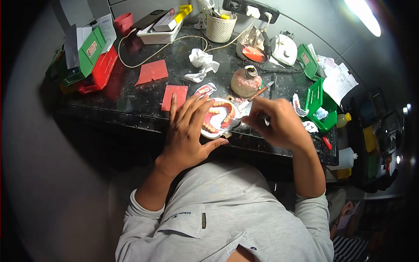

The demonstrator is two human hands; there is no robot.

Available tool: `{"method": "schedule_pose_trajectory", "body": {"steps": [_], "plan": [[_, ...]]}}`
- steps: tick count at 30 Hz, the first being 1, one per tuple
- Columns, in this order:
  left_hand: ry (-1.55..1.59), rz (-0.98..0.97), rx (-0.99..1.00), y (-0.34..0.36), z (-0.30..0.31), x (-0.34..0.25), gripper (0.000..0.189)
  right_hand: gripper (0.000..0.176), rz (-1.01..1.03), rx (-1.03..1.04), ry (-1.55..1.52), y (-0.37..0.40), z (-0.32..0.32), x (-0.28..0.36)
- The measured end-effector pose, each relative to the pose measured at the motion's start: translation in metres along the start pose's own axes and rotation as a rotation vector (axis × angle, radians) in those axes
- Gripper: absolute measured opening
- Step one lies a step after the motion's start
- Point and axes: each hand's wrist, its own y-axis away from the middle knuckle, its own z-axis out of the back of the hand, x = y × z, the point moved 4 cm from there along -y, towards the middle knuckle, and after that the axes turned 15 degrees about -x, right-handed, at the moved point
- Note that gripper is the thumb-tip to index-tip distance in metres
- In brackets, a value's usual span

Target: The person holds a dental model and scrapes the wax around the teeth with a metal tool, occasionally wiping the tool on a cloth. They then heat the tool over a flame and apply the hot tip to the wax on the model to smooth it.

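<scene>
A white plaster dental cast with pink wax and rows of false teeth lies at the front edge of the bench. My left hand spans its left side, thumb along the near edge and fingers across the far left, holding it. The outermost finger reaches a square pink wax sheet. Just right of the cast, my right hand is closed with curled fingers; whatever they hold is hidden. Beyond it lies a wax knife with a brown handle, beside a round spirit burner. A smaller piece with teeth sits behind the cast.
Another pink wax sheet and crumpled white paper lie farther back. Green boxes and plaster pieces are at the right. A red-and-green box stack stands left. A cable crosses the bench; a woven pot holds tools.
</scene>
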Motion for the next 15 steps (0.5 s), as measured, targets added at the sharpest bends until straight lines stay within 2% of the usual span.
{"method": "schedule_pose_trajectory", "body": {"steps": [7,9,15], "plan": [[0.064,-0.088,0.137,-0.019,0.009,0.014,0.099,0.025,0.102,0.072,-0.056,-0.008,-0.006,-0.013],[0.142,-0.111,0.234,-0.024,0.009,0.018,0.1,0.027,0.238,0.027,-0.072,-0.008,-0.011,-0.009],[0.221,-0.13,0.302,-0.031,0.008,0.028,0.096,0.025,0.253,0.029,-0.112,-0.006,-0.025,-0.007]]}}
